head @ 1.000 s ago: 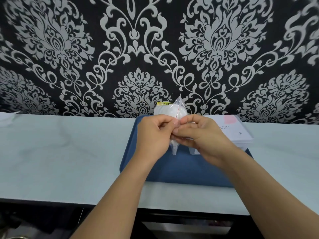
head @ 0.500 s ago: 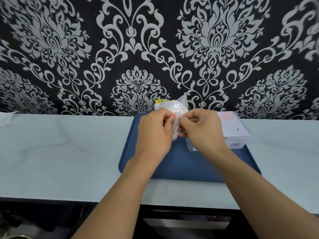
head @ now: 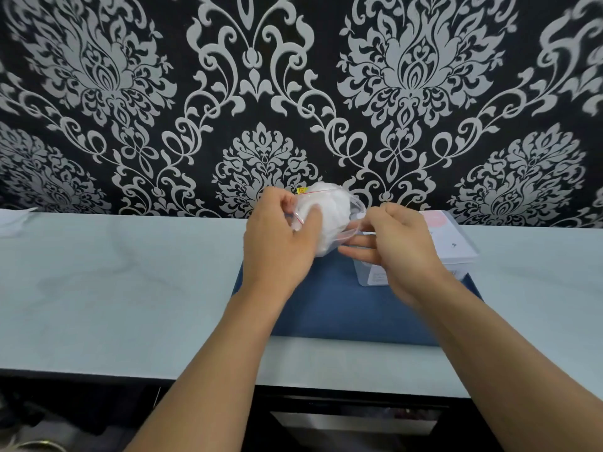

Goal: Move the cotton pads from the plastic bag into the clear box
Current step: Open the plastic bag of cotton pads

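Note:
A clear zip bag (head: 339, 220) full of white cotton pads (head: 329, 207) is held up over the blue tray (head: 342, 308). My left hand (head: 280, 243) grips the bag's left side, thumb pressing on the front. My right hand (head: 398, 246) pinches the bag's right edge, and the mouth gapes between the two hands. The clear box (head: 456, 256), lid shut with a pink label on top, stands on the tray's right side, partly hidden behind my right hand.
The tray lies on a pale counter (head: 130, 282) against a black and white patterned wall. A white sheet (head: 13, 218) lies at the far left edge. Below the counter's front edge is a dark gap.
My hands have drawn apart, pulling the bag's zip mouth open. The bag has lifted slightly and the cotton pads show more.

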